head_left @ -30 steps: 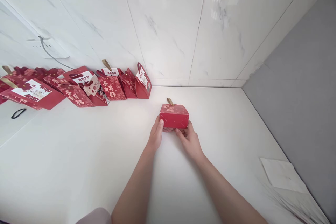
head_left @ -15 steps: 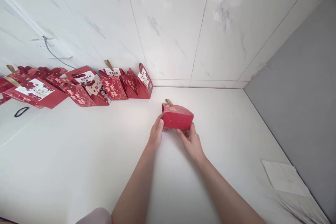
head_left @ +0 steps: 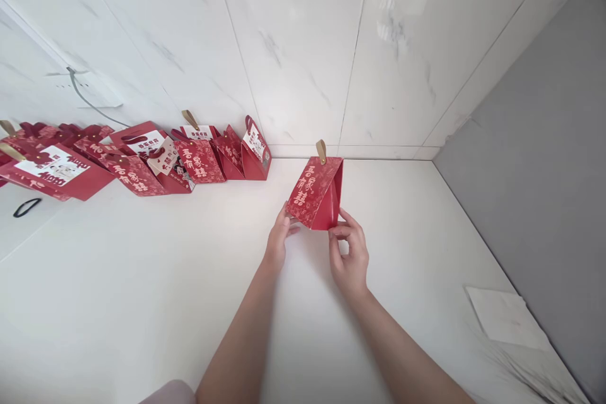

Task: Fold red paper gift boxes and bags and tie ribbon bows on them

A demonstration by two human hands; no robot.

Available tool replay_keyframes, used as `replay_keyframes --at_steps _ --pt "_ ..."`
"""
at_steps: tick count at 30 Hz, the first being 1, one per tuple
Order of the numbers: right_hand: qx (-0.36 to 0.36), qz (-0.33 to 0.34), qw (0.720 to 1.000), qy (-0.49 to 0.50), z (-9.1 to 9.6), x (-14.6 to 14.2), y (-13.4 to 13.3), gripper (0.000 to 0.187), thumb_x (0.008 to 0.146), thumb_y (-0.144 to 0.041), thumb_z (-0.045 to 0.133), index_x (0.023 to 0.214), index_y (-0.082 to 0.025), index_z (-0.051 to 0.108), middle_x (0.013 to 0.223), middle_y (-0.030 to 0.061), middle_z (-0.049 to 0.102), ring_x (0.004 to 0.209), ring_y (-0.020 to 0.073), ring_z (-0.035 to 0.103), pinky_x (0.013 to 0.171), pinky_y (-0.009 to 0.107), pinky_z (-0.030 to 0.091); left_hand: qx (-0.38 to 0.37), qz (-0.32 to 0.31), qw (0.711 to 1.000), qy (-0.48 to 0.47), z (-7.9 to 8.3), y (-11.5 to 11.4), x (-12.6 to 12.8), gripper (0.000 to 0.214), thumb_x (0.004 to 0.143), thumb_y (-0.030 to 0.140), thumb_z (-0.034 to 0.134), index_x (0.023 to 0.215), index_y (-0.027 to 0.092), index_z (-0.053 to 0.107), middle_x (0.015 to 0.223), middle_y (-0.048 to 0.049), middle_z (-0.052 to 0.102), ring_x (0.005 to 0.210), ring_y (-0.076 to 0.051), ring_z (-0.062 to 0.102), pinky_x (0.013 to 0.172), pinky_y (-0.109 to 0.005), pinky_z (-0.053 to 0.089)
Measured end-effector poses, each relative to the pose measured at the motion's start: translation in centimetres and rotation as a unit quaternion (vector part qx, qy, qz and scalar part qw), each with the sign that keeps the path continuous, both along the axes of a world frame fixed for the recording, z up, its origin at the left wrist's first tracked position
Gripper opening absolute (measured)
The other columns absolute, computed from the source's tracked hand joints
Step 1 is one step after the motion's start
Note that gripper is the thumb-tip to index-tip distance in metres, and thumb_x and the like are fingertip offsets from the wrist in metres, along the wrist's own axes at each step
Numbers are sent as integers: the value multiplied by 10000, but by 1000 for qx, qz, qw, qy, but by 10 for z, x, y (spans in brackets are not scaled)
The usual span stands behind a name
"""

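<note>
A red paper gift box [head_left: 313, 196] with pale Chinese characters and a tan loop handle stands tilted between my hands in the middle of the head view. Its patterned panel faces left and a folded plain red side faces front right. My left hand [head_left: 278, 238] closes on the lower left corner, some fingers hidden beneath or behind it. With thumb and fingers, my right hand [head_left: 349, 251] pinches the lower right edge. Whether the base touches the white tabletop [head_left: 199, 290] cannot be made out.
Several similar red gift boxes [head_left: 201, 163] line the tiled wall [head_left: 303, 63] at the left. A black loop [head_left: 27, 207] lies near the left edge. White paper [head_left: 506, 317] rests at the right beside a grey surface [head_left: 534, 158]. A grey cable [head_left: 92, 101] runs down the wall.
The gift box has been turned and raised from lying with its plain red bottom toward me to handle up, characters showing. My right hand has shifted to its right edge. The view moved slightly.
</note>
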State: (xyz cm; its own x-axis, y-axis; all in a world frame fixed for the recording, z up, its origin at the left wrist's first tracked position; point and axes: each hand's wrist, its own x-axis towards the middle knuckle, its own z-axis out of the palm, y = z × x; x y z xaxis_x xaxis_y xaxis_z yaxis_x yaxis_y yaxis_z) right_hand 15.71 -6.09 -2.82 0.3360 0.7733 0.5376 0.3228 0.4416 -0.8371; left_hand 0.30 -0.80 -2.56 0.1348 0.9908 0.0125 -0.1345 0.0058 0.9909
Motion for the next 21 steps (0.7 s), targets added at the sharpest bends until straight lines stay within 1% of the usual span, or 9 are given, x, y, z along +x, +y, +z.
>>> replay_keyframes --at_steps 2,4,6,8,13,14,16,18,21 --pt "22 3 999 -33 -3 0 0 206 876 -53 481 897 -221 598 1359 94 525 1083 215 596 889 434 516 25 -20 999 -31 -4 0 0 846 800 688 526 1496 284 266 1479 -116 408 1296 -315 459 996 -438 439" --pt "37 8 997 -66 -5 0 0 242 861 -30 476 883 -228 613 1327 78 565 1067 219 593 878 440 510 58 -42 997 -34 -9 0 -1 970 728 660 645 1508 292 203 1510 -125 350 1329 -324 419 1030 -439 417" --pt "40 14 996 -78 -4 0 -1 249 848 -26 482 875 -230 622 1307 71 591 1084 231 577 871 443 501 72 -64 995 -9 -13 1 -4 945 715 584 710 1484 278 254 1499 -140 351 1305 -328 436 1030 -446 414" --pt "29 25 996 -75 -3 1 -2 232 845 -42 488 861 -228 625 1320 68 588 1094 237 567 876 445 490 64 -74 995 12 -15 1 -6 871 729 546 714 1449 252 320 1460 -155 392 1248 -324 482 999 -456 434" --pt "-49 79 995 -28 1 4 -4 171 878 -133 478 843 -221 620 1328 80 581 1111 246 567 870 430 488 34 -45 998 11 -7 0 -7 820 765 490 695 1454 259 316 1507 -133 329 1250 -311 479 988 -440 448" --pt "-67 89 994 -8 2 4 -4 145 891 -161 481 867 -222 611 1320 86 584 1109 246 571 855 420 494 26 -38 999 7 -5 0 -6 803 772 478 689 1453 264 322 1515 -123 324 1266 -309 468 995 -433 445" --pt "-92 118 988 36 5 4 -5 116 915 -222 493 999 -231 572 1302 98 589 1078 238 592 819 401 506 9 -35 999 -13 -1 -2 -5 763 779 494 667 1437 256 363 1493 -115 375 1284 -317 456 999 -431 443" --pt "-94 153 982 62 7 3 -5 257 929 -269 499 1185 -242 489 1292 111 582 1068 232 596 811 395 512 -7 -35 998 -45 1 -3 -4 688 805 561 584 1392 232 442 1428 -113 471 1275 -334 469 985 -443 450" --pt "-74 205 975 32 6 1 -5 463 926 -301 511 1370 -255 389 1230 114 568 1085 236 568 830 403 516 -20 -19 995 -91 3 -6 -3 613 858 617 412 1253 184 590 1259 -111 620 1216 -340 525 956 -445 465"
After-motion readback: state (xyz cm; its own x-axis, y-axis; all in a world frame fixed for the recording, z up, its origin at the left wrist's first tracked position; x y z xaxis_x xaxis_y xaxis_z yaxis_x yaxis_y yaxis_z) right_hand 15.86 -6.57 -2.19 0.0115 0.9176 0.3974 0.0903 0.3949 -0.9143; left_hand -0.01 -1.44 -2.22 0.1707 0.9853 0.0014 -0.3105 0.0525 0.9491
